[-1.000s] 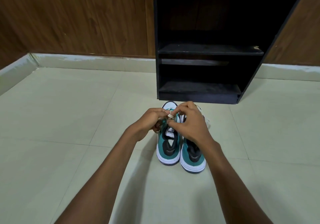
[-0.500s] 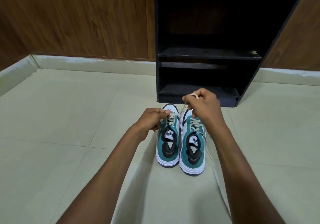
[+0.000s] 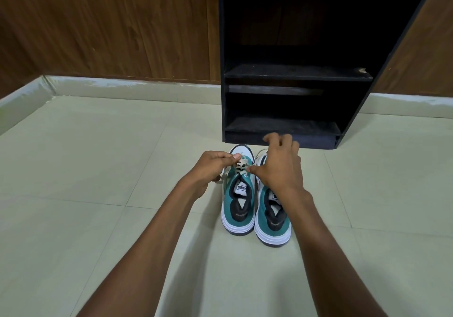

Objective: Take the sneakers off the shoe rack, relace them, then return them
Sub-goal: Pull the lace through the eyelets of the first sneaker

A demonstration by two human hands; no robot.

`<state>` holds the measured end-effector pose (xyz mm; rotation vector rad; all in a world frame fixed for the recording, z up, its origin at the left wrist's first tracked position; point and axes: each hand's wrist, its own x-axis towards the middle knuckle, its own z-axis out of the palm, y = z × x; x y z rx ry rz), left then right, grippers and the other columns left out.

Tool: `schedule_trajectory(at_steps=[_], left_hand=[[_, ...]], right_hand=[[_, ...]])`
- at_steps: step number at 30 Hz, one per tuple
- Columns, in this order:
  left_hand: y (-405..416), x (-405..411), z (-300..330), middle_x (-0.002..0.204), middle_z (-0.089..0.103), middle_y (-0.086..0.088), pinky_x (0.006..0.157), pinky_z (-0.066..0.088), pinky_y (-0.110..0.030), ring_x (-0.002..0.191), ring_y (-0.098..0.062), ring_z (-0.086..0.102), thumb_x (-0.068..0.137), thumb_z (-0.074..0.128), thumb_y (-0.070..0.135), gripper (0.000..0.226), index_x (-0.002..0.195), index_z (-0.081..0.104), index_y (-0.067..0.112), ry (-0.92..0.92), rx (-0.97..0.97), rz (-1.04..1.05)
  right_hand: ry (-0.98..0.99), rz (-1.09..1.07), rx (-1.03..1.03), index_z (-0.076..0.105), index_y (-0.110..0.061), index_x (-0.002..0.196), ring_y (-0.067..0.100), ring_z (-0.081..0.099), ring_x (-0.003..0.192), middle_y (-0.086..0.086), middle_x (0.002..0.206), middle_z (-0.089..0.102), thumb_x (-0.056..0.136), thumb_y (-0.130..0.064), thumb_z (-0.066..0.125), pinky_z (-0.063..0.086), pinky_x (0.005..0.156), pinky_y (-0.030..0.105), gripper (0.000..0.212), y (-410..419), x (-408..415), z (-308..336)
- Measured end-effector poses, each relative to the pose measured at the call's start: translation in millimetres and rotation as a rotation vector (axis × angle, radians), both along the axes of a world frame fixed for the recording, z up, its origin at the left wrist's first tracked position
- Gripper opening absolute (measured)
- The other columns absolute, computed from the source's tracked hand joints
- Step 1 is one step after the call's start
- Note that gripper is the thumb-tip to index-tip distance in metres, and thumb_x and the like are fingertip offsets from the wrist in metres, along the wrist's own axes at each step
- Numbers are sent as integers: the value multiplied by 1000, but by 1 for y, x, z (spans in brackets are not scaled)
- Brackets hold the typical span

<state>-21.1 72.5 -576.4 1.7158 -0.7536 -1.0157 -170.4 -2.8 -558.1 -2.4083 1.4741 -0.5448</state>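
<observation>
Head | sneakers (image 3: 255, 209) toes toward rack (image 3: 282, 76) | left hand (image 3: 210, 167) pinches lace (image 3: 241, 167) | right hand (image 3: 279, 167) grip unclear

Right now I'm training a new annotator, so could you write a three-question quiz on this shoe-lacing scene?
1. True or false: the pair of teal and white sneakers stands on a shelf of the black wooden shoe rack.
2. Which sneaker's cream lace does the left hand pinch? A) the left one B) the right one
3. Fill in: the right hand hovers with its fingers ____.

Key: 1 false, they stand on the pale tiled floor; 2 A; 3 spread.
</observation>
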Motion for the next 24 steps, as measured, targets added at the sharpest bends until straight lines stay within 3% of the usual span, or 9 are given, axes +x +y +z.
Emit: schedule_trajectory(at_steps=[4, 7, 9, 13, 15, 17, 19, 22, 24], left_hand=[[-1, -2, 0, 74, 65, 1, 55, 35, -24, 37, 1, 43, 91, 71, 36, 34, 101, 78, 4, 14, -7, 5], [0, -2, -1, 75, 69, 0, 54, 36, -23, 41, 1, 48, 86, 77, 34, 32, 99, 79, 5, 12, -10, -11], [3, 5, -5, 81, 75, 1, 53, 38, -20, 59, -1, 58, 81, 83, 31, 26, 94, 81, 9, -30, -2, -24], [10, 33, -24, 93, 79, -4, 71, 50, -22, 84, -14, 69, 78, 85, 33, 22, 87, 83, 13, -453, 223, 17], [13, 35, -31, 98, 78, -7, 76, 52, -30, 90, -27, 69, 83, 79, 40, 27, 90, 81, 14, -654, 382, 30], [10, 26, -29, 99, 75, -9, 79, 53, -34, 92, -32, 68, 87, 73, 42, 31, 93, 79, 13, -715, 413, -5], [5, 16, -23, 94, 74, -11, 77, 51, -34, 87, -31, 67, 92, 67, 41, 34, 89, 76, 9, -550, 296, 3], [-3, 3, -10, 83, 71, -7, 68, 50, -34, 72, -21, 61, 98, 59, 36, 36, 78, 67, 7, 52, -8, 232], [-7, -4, -6, 86, 75, -7, 78, 57, -37, 73, -20, 65, 98, 61, 36, 34, 79, 67, 8, 308, -130, 351]], right_hand=[[-87, 137, -6, 79, -19, 106, 22, 56, 108, 3, 108, 71, 89, -34, 76, 44, 78, 29, 24, -2, 3, -6], [-106, 121, -25, 78, -14, 97, 24, 57, 103, 4, 101, 72, 93, -23, 67, 43, 75, 29, 15, 0, 3, -7], [-33, 100, -44, 72, -9, 98, 29, 55, 107, 8, 104, 71, 93, -17, 61, 47, 79, 36, 15, 0, 2, -7], [143, 22, 22, 67, -7, 108, 38, 57, 111, 15, 111, 70, 92, -14, 56, 45, 92, 43, 21, -1, -4, -4], [126, 10, 71, 64, -5, 109, 42, 61, 107, 20, 112, 69, 91, -15, 56, 47, 92, 42, 22, 2, -6, -6], [66, 17, 111, 60, -6, 101, 43, 64, 100, 21, 108, 69, 91, -17, 56, 50, 87, 41, 16, 6, -6, -8], [-20, 20, 176, 56, -6, 91, 40, 64, 93, 18, 98, 70, 91, -21, 56, 52, 83, 41, 14, 6, -5, -7], [-192, 24, 322, 63, -8, 84, 29, 65, 84, 9, 83, 71, 90, -22, 58, 54, 80, 37, 16, 0, -4, -5], [-285, 31, 380, 55, -10, 65, 26, 57, 77, 4, 70, 62, 90, -23, 55, 47, 73, 35, 28, -1, -1, -5]])
